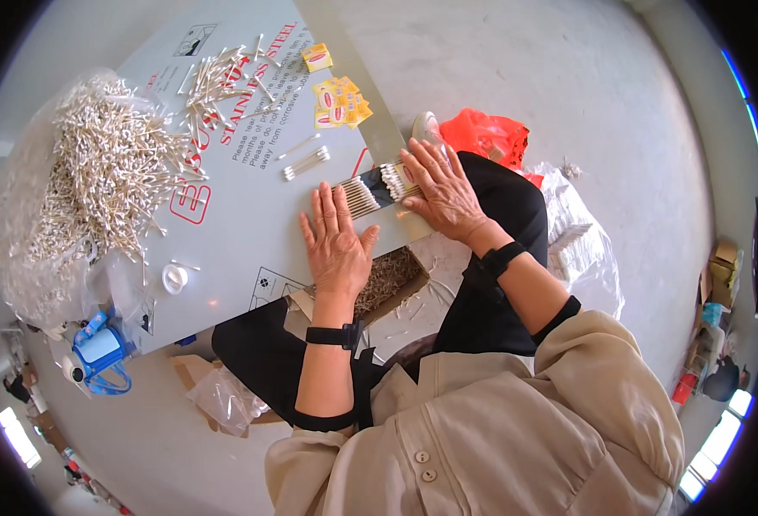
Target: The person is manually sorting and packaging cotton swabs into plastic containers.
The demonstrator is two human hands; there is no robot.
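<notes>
Work surface: a pale grey printed sheet (250,198) lies flat as a tabletop over the person's lap, with red and black lettering and small diagrams on it.
Bulk heap: a large pile of loose cotton swabs (104,172) spills from a clear plastic bag at the left part of the sheet, well apart from both hands.
Red bag: a crumpled red plastic bag (486,138) lies on the floor beyond the right hand.
Open box: a cardboard box of swabs (392,277) sits under the near edge of the sheet, just below the left hand.
Left hand: the left hand (338,241) lies flat, palm down and fingers spread, on the sheet; it grasps nothing, and its fingertips reach the left end of the swab row.
Right hand: the right hand (442,191) presses palm down over the right end of the swab row, fingers extended, not clenched.
Swab row: an aligned row of cotton swabs (375,189) rests at the right edge of the sheet, between the two hands.
Yellow packets: several small yellow packets (340,101) lie near the far edge.
White cap: a small round white lid (174,278) lies left of the left hand.
</notes>
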